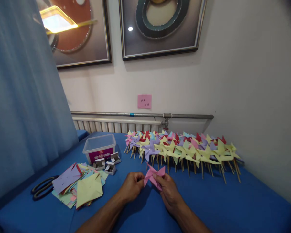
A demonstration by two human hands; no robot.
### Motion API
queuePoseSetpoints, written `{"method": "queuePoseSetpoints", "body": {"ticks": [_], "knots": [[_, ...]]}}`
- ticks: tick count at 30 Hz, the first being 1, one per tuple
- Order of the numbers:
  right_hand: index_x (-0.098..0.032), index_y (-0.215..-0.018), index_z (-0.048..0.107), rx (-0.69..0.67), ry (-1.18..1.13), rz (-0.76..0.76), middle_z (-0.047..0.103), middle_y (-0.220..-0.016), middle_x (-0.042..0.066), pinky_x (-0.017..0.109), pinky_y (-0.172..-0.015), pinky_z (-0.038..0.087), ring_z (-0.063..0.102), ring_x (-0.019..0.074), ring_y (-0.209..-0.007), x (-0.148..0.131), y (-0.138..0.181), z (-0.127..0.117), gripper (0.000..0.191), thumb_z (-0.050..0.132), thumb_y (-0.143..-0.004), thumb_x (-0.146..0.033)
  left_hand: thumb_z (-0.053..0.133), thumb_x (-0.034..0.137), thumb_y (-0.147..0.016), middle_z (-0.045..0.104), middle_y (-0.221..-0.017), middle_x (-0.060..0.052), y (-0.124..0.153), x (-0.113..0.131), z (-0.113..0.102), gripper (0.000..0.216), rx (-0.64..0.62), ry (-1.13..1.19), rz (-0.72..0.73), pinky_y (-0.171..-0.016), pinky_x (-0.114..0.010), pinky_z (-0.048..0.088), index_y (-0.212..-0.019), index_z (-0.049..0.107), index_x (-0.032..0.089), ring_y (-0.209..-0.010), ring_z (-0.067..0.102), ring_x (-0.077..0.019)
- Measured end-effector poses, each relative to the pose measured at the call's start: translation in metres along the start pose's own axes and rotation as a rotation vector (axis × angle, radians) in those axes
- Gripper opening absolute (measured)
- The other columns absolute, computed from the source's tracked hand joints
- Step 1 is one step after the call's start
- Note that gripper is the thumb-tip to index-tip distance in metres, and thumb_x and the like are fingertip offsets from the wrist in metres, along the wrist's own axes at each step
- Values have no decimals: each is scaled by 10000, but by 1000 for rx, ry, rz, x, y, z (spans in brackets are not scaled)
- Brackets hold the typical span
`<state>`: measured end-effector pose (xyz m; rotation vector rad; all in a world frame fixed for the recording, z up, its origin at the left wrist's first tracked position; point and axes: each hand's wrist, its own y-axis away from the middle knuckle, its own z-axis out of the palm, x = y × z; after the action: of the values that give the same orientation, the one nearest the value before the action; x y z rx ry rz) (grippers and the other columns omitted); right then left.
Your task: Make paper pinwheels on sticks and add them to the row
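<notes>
Both my hands hold a pink paper pinwheel (154, 175) just above the blue table (232, 207). My left hand (131, 185) pinches its left side with closed fingers. My right hand (167, 190) grips its lower right part, fingers curled round the folds. A long row of finished paper pinwheels on wooden sticks (181, 150), yellow, purple, pink and red, lies right behind my hands against the wall.
A pile of cut coloured paper squares (79, 186) lies at the left, with black scissors (42, 187) beside it. A clear plastic box (100, 147) and three small open metal boxes (106, 164) stand behind the pile. A curtain hangs at the left.
</notes>
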<state>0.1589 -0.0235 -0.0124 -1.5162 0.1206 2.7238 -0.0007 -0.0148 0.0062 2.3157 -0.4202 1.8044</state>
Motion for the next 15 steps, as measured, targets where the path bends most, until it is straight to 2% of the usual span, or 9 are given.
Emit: {"method": "queuePoseSetpoints", "body": {"ticks": [5,15], "knots": [[-179,-740,702,1,13,1,730,-678,16,296,-638,496,648,187,-620,2,-1,-2,272,873,-602,-339,537,334,-711,414,-524,67,0,1,0,176,10,-12,-5,-484,-242,205,-625,521,180,-492,319,-82],[-173,-746,701,-19,4,1,723,-660,18,300,-652,498,651,188,-619,0,1,0,265,868,-604,-323,544,318,-703,379,-514,75,-1,-1,-1,175,-7,-10,-19,-487,-235,199,-599,484,191,-493,291,-77]]}}
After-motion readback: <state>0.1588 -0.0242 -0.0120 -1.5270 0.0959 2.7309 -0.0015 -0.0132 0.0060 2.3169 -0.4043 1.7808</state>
